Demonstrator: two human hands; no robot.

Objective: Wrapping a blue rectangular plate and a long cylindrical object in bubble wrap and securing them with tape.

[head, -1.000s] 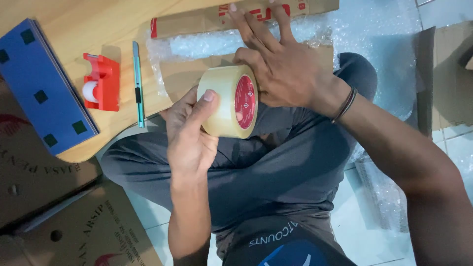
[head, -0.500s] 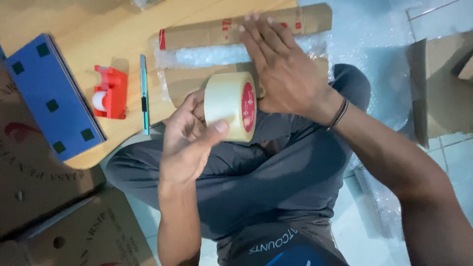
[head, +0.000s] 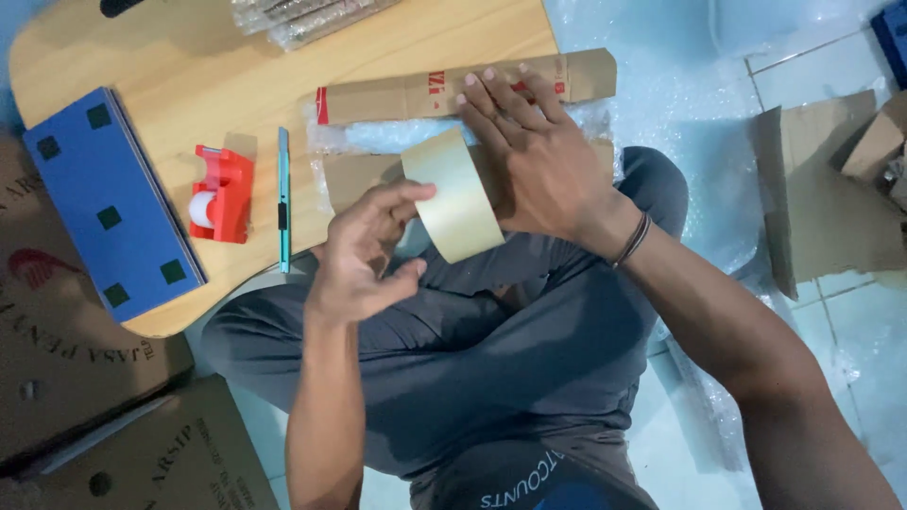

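Pinching the wide roll of tan packing tape (head: 455,196), the left hand's fingers (head: 392,200) are clamped on it: thumb on the outer band, the others curled toward its near rim. The left hand (head: 364,260) holds the roll on edge, just above the person's crossed legs. From the roll's far side the right hand (head: 539,161) lies flat, its fingers (head: 491,99) spread apart and pressed on the long brown cardboard parcel (head: 416,94), which is bound up with clear bubble wrap (head: 397,137); it grips nothing.

To do this step well, the judgement is that the flat hand should keep the parcel from sliding while the roll is drawn level along it, so that the strip lies without wrinkles; whether a free end is already stuck down cannot be told, as the roll hides it.

Left of the roll, on the pale wooden surface (head: 189,57), lies a slim teal utility knife (head: 283,198), and beyond that a small red tape dispenser (head: 219,194), then a flat blue board with dark green squares (head: 109,212). Farther left of the roll, printed brown cartons (head: 76,368) sit on the tiled floor (head: 850,312); right of it lie loose cardboard scraps (head: 831,208).
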